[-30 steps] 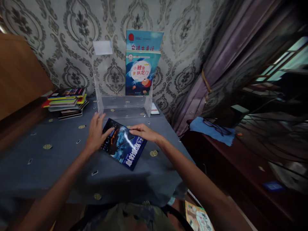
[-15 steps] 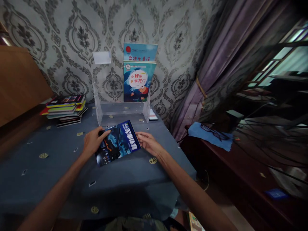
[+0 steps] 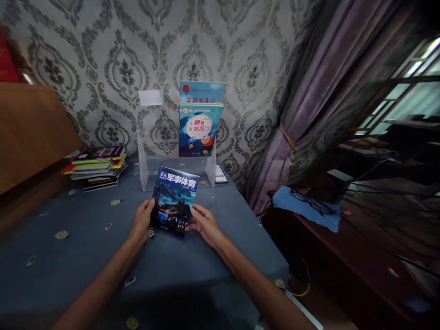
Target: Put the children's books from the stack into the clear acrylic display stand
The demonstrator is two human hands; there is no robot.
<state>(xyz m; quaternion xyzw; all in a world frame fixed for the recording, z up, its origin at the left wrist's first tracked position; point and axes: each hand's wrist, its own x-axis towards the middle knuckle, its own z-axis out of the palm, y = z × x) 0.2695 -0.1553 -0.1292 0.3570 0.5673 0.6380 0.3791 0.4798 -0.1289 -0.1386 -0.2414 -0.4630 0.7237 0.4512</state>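
Observation:
A dark blue book with a tank on its cover (image 3: 176,199) is held upright-facing between both hands, above the grey-blue tablecloth (image 3: 85,247). My left hand (image 3: 141,223) grips its lower left edge with fingers curled. My right hand (image 3: 205,224) holds the lower right corner in the same way. Just behind the book stands a clear acrylic book stand (image 3: 146,160), with two light blue picture books (image 3: 199,123) propped in its right half against the wall.
A stack of several books (image 3: 98,166) lies at the back left of the table, beside a wooden headboard (image 3: 30,133). A small white item (image 3: 220,174) sits right of the stand. Right of the table are a purple curtain (image 3: 309,105) and a dark bench with glasses on a blue cloth (image 3: 305,204).
The dark blue book lay slanted on the table under both hands; it has been turned square, lifted by its lower edge and brought toward the stand. The view has pulled back a little.

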